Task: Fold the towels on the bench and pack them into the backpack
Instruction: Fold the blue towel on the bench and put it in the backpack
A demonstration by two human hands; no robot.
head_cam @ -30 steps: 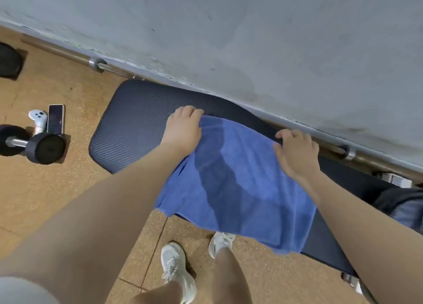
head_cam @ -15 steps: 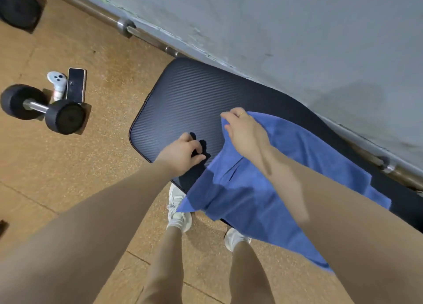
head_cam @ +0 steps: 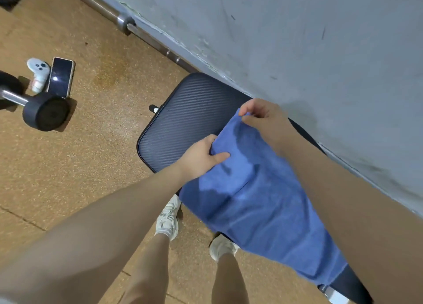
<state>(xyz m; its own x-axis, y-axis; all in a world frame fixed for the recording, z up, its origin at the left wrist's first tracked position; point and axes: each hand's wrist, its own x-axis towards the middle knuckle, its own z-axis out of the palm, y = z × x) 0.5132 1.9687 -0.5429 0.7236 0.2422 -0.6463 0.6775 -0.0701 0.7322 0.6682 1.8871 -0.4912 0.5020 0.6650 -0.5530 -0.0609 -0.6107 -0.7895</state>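
Observation:
A blue towel [head_cam: 258,207] lies along the dark padded bench [head_cam: 183,118], folded over on itself, with its near edge hanging off the bench's front. My left hand [head_cam: 201,155] pinches the towel's near left corner, thumb on top of the cloth. My right hand [head_cam: 263,118] pinches the far left corner between thumb and fingers, close to the wall. The backpack is out of view.
A grey wall [head_cam: 297,40] runs right behind the bench, with a steel barbell [head_cam: 128,24] along its foot. On the cork floor to the left lie a dumbbell [head_cam: 43,111], a phone [head_cam: 60,77] and a white controller [head_cam: 39,71]. My shoes [head_cam: 168,219] stand under the bench's front edge.
My right hand has carried the towel's right end across to the left, folding it in half. My left hand has taken hold of the near left corner. The view has swung left.

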